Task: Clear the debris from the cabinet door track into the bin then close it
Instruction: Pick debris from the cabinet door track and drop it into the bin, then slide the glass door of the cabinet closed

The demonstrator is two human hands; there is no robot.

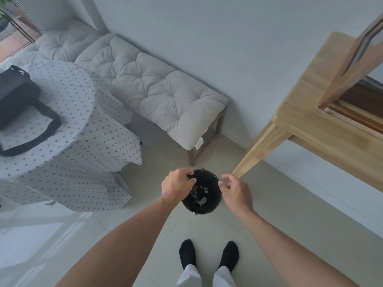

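Left hand [177, 184] curled over bin [207, 208]

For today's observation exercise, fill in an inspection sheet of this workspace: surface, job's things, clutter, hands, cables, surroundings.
Surface: pale tiled floor.
Job's things: black bin on the floor, debris inside; wooden cabinet at right.
Clutter: black bag on the dotted tablecloth.
Hands: left hand and right hand above the bin's rim, fingers curled; neither plainly holds anything.
Cables: nothing seen.
Surroundings: cushioned bench along the wall.
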